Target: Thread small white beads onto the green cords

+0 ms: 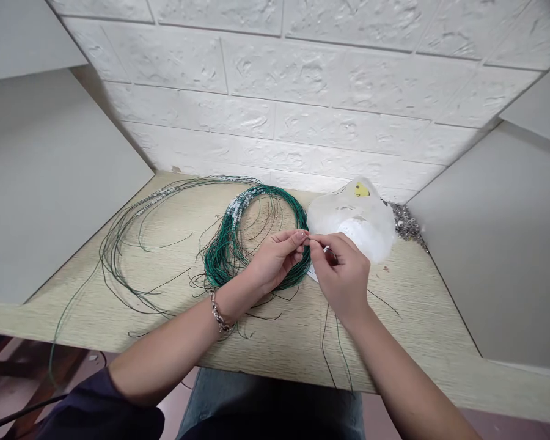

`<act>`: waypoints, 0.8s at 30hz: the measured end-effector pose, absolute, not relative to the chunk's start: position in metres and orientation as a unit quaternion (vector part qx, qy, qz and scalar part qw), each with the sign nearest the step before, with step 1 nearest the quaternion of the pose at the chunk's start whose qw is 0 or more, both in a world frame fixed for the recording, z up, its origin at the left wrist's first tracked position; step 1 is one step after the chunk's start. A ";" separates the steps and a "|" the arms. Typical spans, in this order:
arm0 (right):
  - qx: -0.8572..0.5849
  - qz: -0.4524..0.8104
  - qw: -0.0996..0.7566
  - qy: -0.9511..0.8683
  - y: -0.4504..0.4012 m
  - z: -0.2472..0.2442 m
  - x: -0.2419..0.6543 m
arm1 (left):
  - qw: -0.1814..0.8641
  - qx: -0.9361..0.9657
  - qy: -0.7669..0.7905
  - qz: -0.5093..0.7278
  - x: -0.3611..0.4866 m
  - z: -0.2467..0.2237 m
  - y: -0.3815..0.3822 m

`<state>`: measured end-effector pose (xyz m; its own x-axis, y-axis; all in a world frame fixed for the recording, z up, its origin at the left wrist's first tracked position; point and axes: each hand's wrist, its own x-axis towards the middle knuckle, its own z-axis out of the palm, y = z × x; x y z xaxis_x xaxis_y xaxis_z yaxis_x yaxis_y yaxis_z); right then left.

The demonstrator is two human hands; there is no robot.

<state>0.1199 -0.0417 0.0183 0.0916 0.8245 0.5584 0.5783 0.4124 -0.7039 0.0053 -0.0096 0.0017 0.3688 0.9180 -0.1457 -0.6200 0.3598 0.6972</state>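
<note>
In front of me my left hand (275, 263) and my right hand (343, 272) meet with fingertips pinched together. Between them runs a thin dark cord (307, 239). Any bead or knot at the fingertips is too small to make out. Below my right hand, loose cord ends (324, 342) hang toward the table's front edge. A large coil of green cords (217, 260), strung with white beads (241, 206), lies behind and beside my left hand. Further left is a looser loop of thin dark green cords (107, 256), also with some white beads.
A clear plastic bag (376, 223) with white contents and a yellow label lies behind my right hand. Beyond it is a pile of small greyish bits (407, 226). White panels (59, 183) flank the wooden tabletop (421, 318), and a white brick-pattern wall (302, 122) closes the back.
</note>
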 end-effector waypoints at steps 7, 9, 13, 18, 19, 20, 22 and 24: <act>-0.558 0.185 0.522 -0.618 -0.042 0.015 0.119 | 0.777 0.281 0.280 0.488 0.006 0.003 -0.010; -0.557 0.205 0.528 -0.607 -0.042 0.014 0.118 | 0.770 0.284 0.281 0.498 0.006 0.003 -0.010; -0.542 0.242 0.544 -0.593 -0.041 0.011 0.117 | 0.758 0.296 0.285 0.507 0.007 0.004 -0.011; -0.530 0.271 0.551 -0.585 -0.040 0.009 0.117 | 0.749 0.314 0.293 0.504 0.007 0.004 -0.012; -0.530 0.276 0.551 -0.583 -0.040 0.009 0.117 | 0.746 0.315 0.294 0.507 0.007 0.004 -0.012; -0.531 0.281 0.551 -0.579 -0.039 0.009 0.117 | 0.743 0.317 0.294 0.511 0.007 0.004 -0.012; -0.535 0.288 0.553 -0.570 -0.038 0.008 0.118 | 0.734 0.328 0.299 0.514 0.007 0.004 -0.012; -0.536 0.296 0.556 -0.562 -0.037 0.008 0.118 | 0.727 0.348 0.306 0.508 0.007 0.005 -0.012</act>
